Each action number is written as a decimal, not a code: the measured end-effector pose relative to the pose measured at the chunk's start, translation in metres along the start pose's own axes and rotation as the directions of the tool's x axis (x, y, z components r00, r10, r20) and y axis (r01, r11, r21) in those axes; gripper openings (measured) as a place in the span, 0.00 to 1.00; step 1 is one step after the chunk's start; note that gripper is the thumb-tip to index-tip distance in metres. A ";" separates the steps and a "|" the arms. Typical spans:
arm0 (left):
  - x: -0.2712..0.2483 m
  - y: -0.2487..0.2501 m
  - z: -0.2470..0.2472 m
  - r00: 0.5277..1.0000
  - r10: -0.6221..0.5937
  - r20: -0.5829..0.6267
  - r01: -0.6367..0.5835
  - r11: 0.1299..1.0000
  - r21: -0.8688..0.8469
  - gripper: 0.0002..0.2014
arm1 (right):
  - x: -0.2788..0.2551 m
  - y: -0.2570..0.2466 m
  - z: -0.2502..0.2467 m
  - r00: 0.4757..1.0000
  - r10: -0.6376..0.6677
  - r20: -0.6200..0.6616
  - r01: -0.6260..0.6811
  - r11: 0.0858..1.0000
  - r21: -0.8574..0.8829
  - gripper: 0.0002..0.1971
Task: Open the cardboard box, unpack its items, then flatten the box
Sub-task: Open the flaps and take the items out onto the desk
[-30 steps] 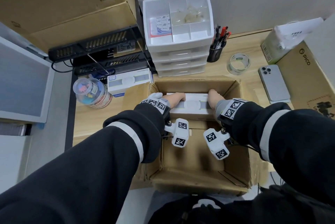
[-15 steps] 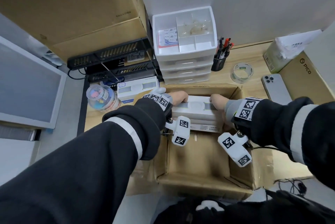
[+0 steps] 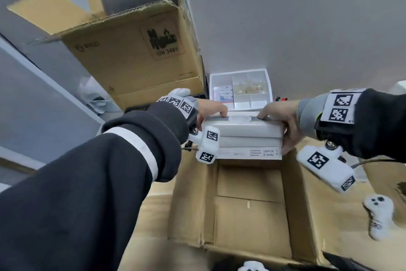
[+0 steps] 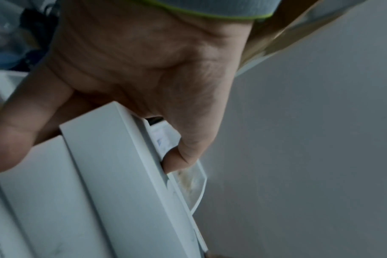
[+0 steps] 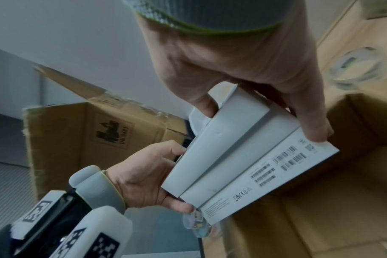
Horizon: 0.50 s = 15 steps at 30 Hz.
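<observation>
A stack of three flat white product boxes [image 3: 246,136] hangs above the far end of the open cardboard box [image 3: 248,215], held between both hands. My left hand [image 3: 211,110] grips the stack's left end, thumb on top. My right hand [image 3: 283,121] grips the right end, thumb on top and fingers down the side. In the right wrist view the stack [image 5: 236,157] shows barcode labels on its lowest box, with the right hand [image 5: 254,87] above and the left hand [image 5: 148,176] below it. The left wrist view shows the left hand [image 4: 130,83] curled over the stack's edge [image 4: 113,183]. The cardboard box's inside looks bare.
A large brown carton [image 3: 136,55] marked UN 3481 stands at the back left. A white drawer unit [image 3: 240,90] with a compartment tray sits behind the stack against the wall. A white controller [image 3: 380,215] lies at the right. A tape roll [image 5: 356,64] lies on the desk.
Both hands have lifted the white stack up out of the cardboard box. The head view has tilted upward, so the wall and the large carton fill more of the frame.
</observation>
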<state>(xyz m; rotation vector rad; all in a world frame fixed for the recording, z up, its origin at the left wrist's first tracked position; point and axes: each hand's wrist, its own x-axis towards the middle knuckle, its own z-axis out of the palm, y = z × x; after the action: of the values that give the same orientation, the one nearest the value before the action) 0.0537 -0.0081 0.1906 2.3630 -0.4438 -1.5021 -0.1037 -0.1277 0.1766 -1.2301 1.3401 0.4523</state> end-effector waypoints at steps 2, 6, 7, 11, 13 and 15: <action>-0.009 -0.004 -0.026 0.998 0.028 -0.057 -0.029 0.999 -0.015 0.22 | -0.009 -0.021 0.007 0.997 -0.079 -0.027 0.076 0.994 -0.079 0.19; -0.014 -0.023 -0.065 0.987 0.045 -0.153 -0.074 0.979 -0.191 0.18 | -0.026 -0.057 0.034 0.975 -0.223 -0.014 0.219 0.966 -0.136 0.19; -0.013 -0.031 -0.070 0.985 0.037 -0.167 -0.078 0.965 -0.249 0.16 | -0.027 -0.063 0.041 0.972 -0.237 0.007 0.235 0.962 -0.137 0.19; 0.006 -0.070 -0.088 0.957 -0.019 -0.291 -0.108 0.904 -0.414 0.23 | -0.020 -0.082 0.080 0.958 -0.276 0.083 0.288 0.933 -0.215 0.18; 0.014 -0.087 -0.092 0.909 -0.029 -0.416 -0.175 0.879 -0.444 0.20 | -0.006 -0.089 0.101 0.947 -0.297 0.120 0.317 0.925 -0.209 0.19; 0.024 -0.106 -0.093 0.887 -0.072 -0.456 -0.181 0.855 -0.487 0.17 | 0.009 -0.093 0.125 0.946 -0.313 0.087 0.324 0.928 -0.184 0.16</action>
<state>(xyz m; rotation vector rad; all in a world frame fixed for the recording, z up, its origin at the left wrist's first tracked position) 0.1586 0.0861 0.1646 2.1281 0.0197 -0.8328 0.0362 -0.0590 0.1781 -1.5576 1.0388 0.3898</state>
